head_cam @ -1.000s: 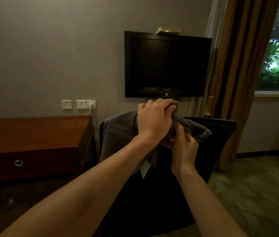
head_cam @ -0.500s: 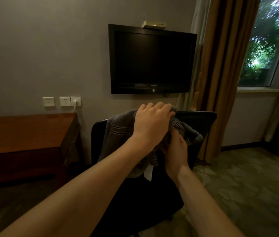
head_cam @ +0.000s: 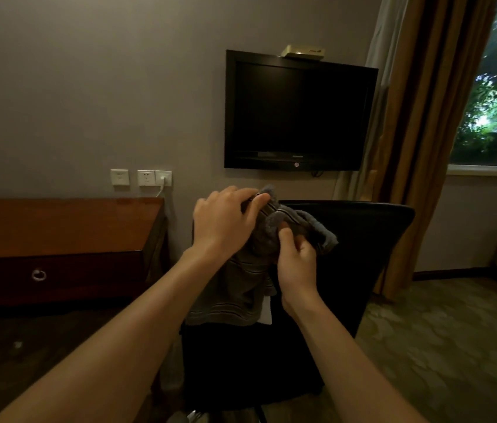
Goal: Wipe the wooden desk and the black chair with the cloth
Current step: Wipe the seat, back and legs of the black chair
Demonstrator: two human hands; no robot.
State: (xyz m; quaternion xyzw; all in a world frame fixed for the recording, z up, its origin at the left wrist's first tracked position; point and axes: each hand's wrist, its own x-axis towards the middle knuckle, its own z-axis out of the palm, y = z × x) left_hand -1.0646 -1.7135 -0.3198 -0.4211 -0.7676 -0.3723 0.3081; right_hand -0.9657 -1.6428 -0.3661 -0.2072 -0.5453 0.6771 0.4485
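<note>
Over chair's top edge: my left hand [head_cam: 224, 222] is gripping the grey cloth [head_cam: 241, 279]
Right hand [head_cam: 297, 261]: I'm pinching its fold
Desk [head_cam: 58, 227]: sitting left of the black chair [head_cam: 363, 239]

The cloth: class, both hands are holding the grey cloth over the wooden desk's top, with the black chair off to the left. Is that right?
Not quite. In the head view both hands, left and right, hold the grey cloth over the black chair; the wooden desk is off to the left.
</note>
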